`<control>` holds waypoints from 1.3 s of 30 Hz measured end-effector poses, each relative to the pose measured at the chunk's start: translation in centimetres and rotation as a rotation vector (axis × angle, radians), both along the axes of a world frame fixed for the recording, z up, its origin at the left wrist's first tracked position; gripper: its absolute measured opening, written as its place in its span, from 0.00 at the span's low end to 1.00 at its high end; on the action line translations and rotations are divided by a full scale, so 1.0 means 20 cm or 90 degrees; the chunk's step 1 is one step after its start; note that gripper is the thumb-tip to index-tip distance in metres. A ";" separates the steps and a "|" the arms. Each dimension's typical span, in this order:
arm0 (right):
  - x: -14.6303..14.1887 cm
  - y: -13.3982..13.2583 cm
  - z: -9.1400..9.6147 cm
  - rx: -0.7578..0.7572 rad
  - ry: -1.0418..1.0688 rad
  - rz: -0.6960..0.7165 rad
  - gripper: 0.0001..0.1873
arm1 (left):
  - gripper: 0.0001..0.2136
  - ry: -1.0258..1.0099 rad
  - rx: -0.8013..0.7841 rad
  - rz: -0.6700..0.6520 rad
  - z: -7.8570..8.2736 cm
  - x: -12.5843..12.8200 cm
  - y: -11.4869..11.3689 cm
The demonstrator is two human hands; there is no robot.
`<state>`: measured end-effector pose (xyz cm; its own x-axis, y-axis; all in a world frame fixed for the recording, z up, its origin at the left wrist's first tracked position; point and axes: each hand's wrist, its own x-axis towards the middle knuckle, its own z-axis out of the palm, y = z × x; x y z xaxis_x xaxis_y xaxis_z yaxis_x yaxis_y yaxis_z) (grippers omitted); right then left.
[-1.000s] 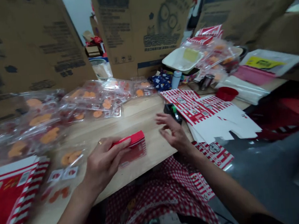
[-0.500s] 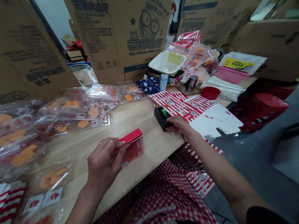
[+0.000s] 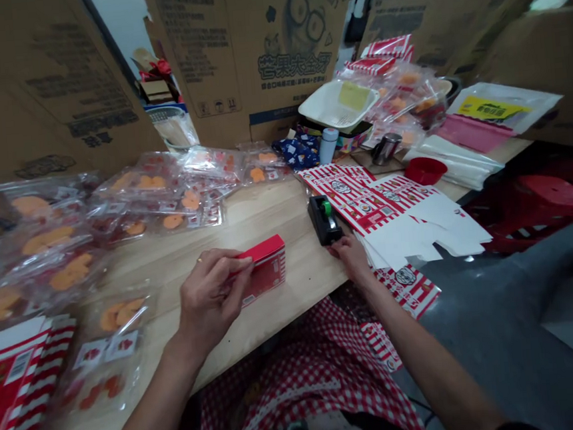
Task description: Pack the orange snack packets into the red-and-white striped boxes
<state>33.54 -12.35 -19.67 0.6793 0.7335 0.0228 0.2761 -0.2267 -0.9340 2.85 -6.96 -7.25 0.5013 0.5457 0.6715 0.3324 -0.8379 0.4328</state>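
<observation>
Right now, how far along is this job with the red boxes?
Done, it seems: orange pieces lie bagged in clear bags across the table. In hand: the left hand grips a small red-and-white box, while the right hand sits beside a black tape dispenser. Left: flat, unfolded red-and-white cartons lie stacked, not yet made up.

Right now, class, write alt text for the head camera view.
The left hand holds a small red-and-white carton over a wooden table; the right hand sits beside a black tape dispenser, near flat striped carton blanks.
</observation>
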 end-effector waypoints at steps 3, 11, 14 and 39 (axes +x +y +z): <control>-0.08 -0.08 0.11 0.025 -0.025 -0.022 0.08 | 0.03 -0.006 0.012 -0.009 0.00 0.00 -0.02; -0.67 -0.23 0.66 0.209 0.076 0.416 0.15 | 0.06 0.025 -0.032 -0.005 0.01 -0.02 -0.07; -0.79 -0.17 0.69 0.204 0.141 0.419 0.29 | 0.10 -0.003 -0.085 0.015 -0.01 -0.02 -0.09; -0.83 -0.04 0.43 0.203 0.080 0.287 0.39 | 0.04 0.107 -0.068 0.037 0.08 0.04 0.00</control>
